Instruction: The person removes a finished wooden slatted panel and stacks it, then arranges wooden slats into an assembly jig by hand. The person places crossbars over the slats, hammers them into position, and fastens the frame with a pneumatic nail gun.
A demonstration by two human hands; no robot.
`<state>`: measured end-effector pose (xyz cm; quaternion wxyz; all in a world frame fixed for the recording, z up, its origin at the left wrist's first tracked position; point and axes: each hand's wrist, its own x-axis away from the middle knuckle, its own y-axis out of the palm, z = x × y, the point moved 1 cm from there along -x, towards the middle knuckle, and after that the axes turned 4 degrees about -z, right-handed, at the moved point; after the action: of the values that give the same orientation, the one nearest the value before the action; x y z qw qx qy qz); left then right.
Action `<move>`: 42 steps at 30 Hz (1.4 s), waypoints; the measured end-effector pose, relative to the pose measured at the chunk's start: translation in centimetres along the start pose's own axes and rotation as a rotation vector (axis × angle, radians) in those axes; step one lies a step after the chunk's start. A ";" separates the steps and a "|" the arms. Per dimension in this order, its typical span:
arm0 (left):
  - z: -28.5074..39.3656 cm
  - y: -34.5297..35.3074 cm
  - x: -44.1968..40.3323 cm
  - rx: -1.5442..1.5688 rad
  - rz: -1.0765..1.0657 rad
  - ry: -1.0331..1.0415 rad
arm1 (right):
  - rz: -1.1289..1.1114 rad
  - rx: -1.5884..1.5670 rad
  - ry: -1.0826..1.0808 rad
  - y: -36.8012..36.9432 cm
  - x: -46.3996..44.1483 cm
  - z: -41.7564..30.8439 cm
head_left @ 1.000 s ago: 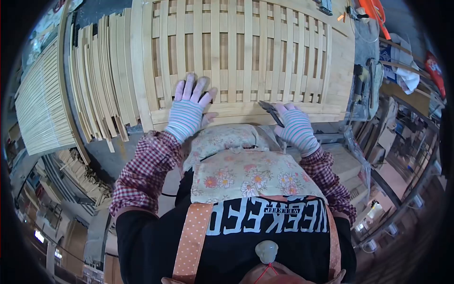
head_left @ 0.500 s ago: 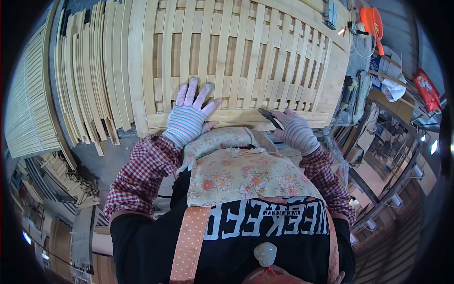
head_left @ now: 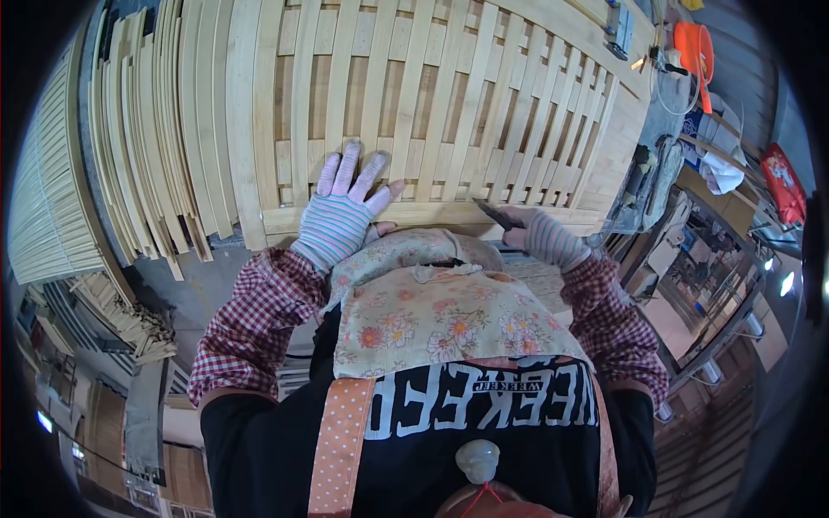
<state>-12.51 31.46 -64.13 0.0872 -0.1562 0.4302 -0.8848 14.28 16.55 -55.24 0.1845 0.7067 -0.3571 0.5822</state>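
Slatted wooden panel (head_left: 416,52) is seen lying flat straight ahead of the wearer, its near rail just beyond the floral apron (head_left: 449,315), loose wooden strips (head_left: 155,121) stacked just to the left; far end is cut off by the view. Judged stiff and fairly heavy as a whole, awkward to lift because of its width; single slats look thin, so easily cracked if pried. Bare wood is probably smooth but not slippery under gloved palms. Best gripped by the solid outer rails, both sides at once, not by the slats. Left hand (head_left: 341,203) is laid palm down on the near left part, four fingers fanned over the slats, thumb set lower by the near edge; forearm is brought in from lower left, elbow bent outward. Right hand (head_left: 546,235) is held at the near edge, right of centre, fingers curled around a dark pointed tool (head_left: 496,214), tip aimed up-left over the near rail; whether wood is touched by the tip cannot be told. Right forearm is angled inward from lower right, checked sleeve (head_left: 604,315) bunched at the wrist.
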 end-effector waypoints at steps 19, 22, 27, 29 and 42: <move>0.2 -0.4 -0.2 0.010 -0.021 -0.005 | -0.122 0.328 0.075 -3.6 0.1 -2.2; 0.0 0.1 -0.1 -0.019 -0.011 -0.005 | -0.206 0.432 0.053 -4.4 -0.6 -2.8; -0.2 0.5 0.0 -0.018 -0.014 -0.020 | -0.321 0.506 0.069 -5.7 -1.3 -4.4; -0.3 0.5 0.1 -0.011 -0.021 -0.022 | -0.353 0.514 0.079 -5.8 -1.3 -4.6; 0.0 0.2 -0.1 -0.034 -0.007 -0.008 | -0.192 -0.765 0.183 2.2 0.2 2.3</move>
<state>-12.40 31.37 -64.27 0.0832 -0.1625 0.4445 -0.8769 14.33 13.40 -55.95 0.5187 0.5626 -0.4626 0.4478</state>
